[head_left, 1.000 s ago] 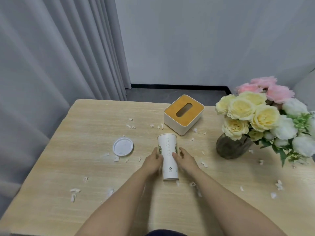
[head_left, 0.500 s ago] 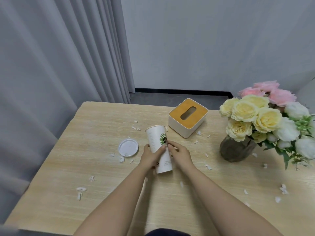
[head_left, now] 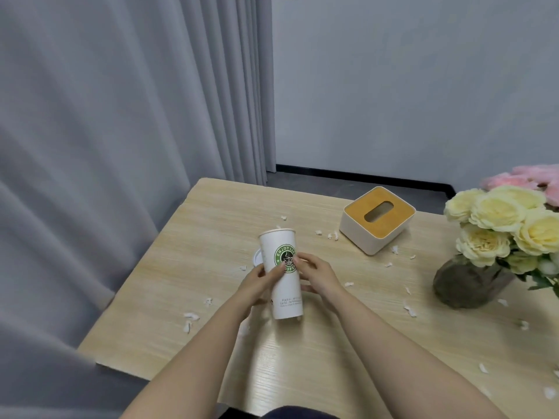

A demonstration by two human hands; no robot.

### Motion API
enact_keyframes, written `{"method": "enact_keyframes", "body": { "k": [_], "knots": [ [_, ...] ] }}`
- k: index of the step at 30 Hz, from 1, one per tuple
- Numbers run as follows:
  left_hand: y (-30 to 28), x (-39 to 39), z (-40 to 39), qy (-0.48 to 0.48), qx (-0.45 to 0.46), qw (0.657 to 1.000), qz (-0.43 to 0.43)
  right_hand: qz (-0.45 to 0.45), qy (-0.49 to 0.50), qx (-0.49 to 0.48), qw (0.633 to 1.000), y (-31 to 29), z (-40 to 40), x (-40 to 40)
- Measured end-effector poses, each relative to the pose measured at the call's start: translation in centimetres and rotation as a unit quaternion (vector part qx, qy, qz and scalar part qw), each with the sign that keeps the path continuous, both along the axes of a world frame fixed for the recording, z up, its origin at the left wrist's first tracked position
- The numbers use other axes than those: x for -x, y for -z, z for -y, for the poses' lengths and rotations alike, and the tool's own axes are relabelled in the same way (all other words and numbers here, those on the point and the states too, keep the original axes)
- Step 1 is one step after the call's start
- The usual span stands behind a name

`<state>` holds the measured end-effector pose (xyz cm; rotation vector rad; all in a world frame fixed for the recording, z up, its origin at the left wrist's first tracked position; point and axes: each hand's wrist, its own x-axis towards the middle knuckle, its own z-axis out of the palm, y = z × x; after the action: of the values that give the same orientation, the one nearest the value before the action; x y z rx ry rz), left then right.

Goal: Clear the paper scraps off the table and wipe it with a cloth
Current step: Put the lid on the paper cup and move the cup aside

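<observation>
Both hands (head_left: 260,281) lifted cup (head_left: 282,273) upright off table, logo now facing cam

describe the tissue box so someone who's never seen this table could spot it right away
Start at the wooden table and look to its far side, left of the vase of flowers. The tissue box sits there, beyond the paper cup held in both hands. It is the only squarish thing: cream walls, orange-brown top with an oval slot.

We see: grey pleated curtain (head_left: 106,131) at left, plain pale wall (head_left: 408,86) behind, black skirting (head_left: 363,173), dark floor (head_left: 317,184), light wood-grain surface (head_left: 211,237).
</observation>
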<state>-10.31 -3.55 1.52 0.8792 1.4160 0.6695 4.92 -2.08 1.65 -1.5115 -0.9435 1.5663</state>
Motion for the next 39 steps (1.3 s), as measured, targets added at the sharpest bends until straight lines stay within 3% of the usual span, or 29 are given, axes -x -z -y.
{"method": "enact_keyframes", "body": {
  "k": [6, 12, 19, 29, 34, 39],
  "knots": [
    [0.8, 3.8, -0.7, -0.085, 0.002, 0.996, -0.031, 0.007, -0.045, 0.016, 0.999, 1.0, -0.3, 3.1],
    [1.4, 7.4, -1.4, -0.096, 0.006, 0.995, -0.026, 0.200, 0.024, 0.045, 0.978, 3.6, -2.2, 3.1],
    [2.2, 10.4, -2.0, -0.093, 0.011, 0.995, -0.034, 0.296, 0.028, 0.105, 0.949, 5.3, -4.7, 4.8],
    [3.0, 12.1, -2.8, -0.066, 0.024, 0.997, -0.023, 0.320, 0.024, 0.184, 0.929, 6.5, -6.2, 6.5],
    [3.0, 11.5, -3.0, -0.048, 0.023, 0.998, -0.019, 0.344, 0.032, 0.134, 0.929, 5.7, -6.0, 5.5],
    [2.3, 9.0, -3.5, -0.028, 0.018, 0.999, 0.023, 0.312, 0.061, 0.061, 0.946, 4.0, -5.2, 3.5]
  ]
}}
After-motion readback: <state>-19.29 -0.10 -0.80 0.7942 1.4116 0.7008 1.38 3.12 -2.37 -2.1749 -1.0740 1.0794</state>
